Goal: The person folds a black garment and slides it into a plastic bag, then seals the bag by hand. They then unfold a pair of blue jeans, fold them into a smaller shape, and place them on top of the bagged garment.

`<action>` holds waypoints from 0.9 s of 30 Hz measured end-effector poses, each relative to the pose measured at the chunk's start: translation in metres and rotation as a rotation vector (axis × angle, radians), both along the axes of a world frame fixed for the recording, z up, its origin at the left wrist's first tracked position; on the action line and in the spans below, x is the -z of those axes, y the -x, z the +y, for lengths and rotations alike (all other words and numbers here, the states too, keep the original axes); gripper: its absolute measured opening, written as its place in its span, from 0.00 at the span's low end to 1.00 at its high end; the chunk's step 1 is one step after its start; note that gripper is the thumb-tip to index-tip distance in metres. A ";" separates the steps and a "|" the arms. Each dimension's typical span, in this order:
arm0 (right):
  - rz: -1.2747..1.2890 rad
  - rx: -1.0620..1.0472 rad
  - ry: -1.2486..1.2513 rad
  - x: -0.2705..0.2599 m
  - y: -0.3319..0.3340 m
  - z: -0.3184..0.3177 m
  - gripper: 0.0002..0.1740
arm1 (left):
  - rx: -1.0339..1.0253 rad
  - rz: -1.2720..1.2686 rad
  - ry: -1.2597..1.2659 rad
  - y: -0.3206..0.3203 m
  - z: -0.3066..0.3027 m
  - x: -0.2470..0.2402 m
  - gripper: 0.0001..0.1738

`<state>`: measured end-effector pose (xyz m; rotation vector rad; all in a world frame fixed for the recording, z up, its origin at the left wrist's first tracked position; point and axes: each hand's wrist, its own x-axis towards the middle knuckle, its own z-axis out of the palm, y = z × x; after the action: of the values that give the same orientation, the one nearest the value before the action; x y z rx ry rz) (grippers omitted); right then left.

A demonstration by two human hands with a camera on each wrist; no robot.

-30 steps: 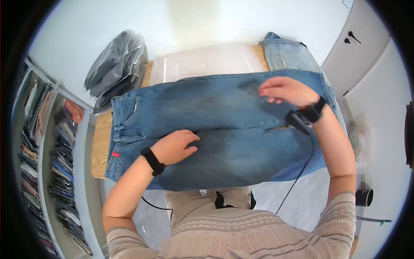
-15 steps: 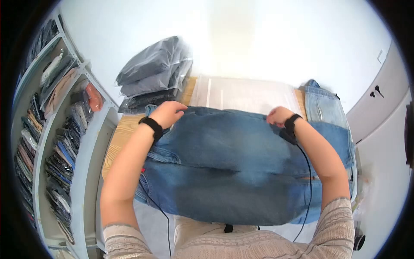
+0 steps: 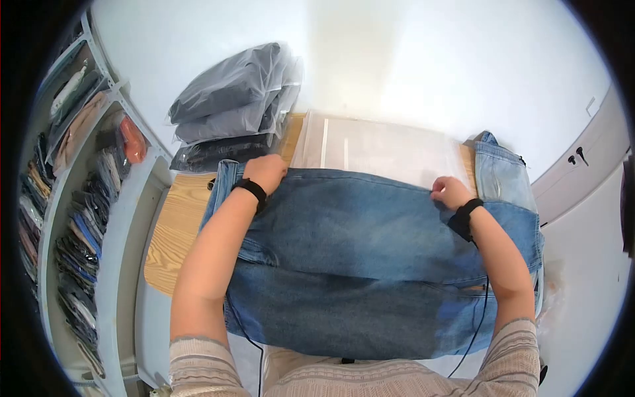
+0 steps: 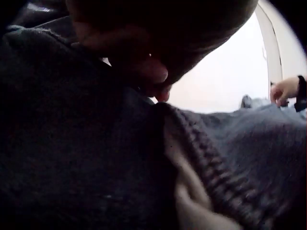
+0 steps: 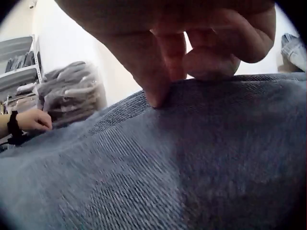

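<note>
Blue jeans [image 3: 357, 231] lay crosswise over the wood-grained counter [image 3: 172, 231], waistband end toward the left, legs running right, near side hanging over the edge by the person's lap. Left hand [image 3: 266, 173] was at the far edge of the jeans, close to the waistband; its fingers were bent in and pinched the denim, though the left wrist view was dark and the exact grip hard to read. Right hand [image 3: 453, 192] was well apart from it, farther along the same edge; thumb and fingers nearly closed, a fold of denim pinched between them, remaining fingers curled. Each wrist carried a black strap with a cable. Beyond the jeans, translucent plastic sheeting [image 3: 390, 149] lay flat against the wall side. Dark garments in clear bags [image 3: 225, 92] were piled at far left; a lighter denim garment [image 3: 503, 175] lay at far right, partly under the jeans. Shelving [image 3: 126, 264] packed with bagged clothes stood left of the counter.
</note>
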<state>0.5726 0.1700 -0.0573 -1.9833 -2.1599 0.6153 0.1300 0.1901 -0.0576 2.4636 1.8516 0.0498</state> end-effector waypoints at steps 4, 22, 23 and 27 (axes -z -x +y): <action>0.248 0.041 -0.074 -0.027 -0.004 -0.004 0.06 | -0.012 -0.277 -0.112 0.015 0.004 0.002 0.10; 0.309 0.094 -0.059 0.014 0.000 0.004 0.10 | -0.161 -0.118 -0.176 -0.007 0.019 0.018 0.09; 0.325 0.100 -0.095 0.001 0.006 -0.009 0.13 | -0.128 -0.175 -0.169 -0.004 0.018 0.017 0.10; 0.248 -0.005 -0.048 -0.057 -0.012 -0.071 0.16 | 0.141 -0.380 -0.217 0.003 -0.023 -0.018 0.16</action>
<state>0.5847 0.0994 0.0002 -1.7722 -2.0129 0.7592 0.1267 0.1675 -0.0394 2.4864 1.5808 0.6929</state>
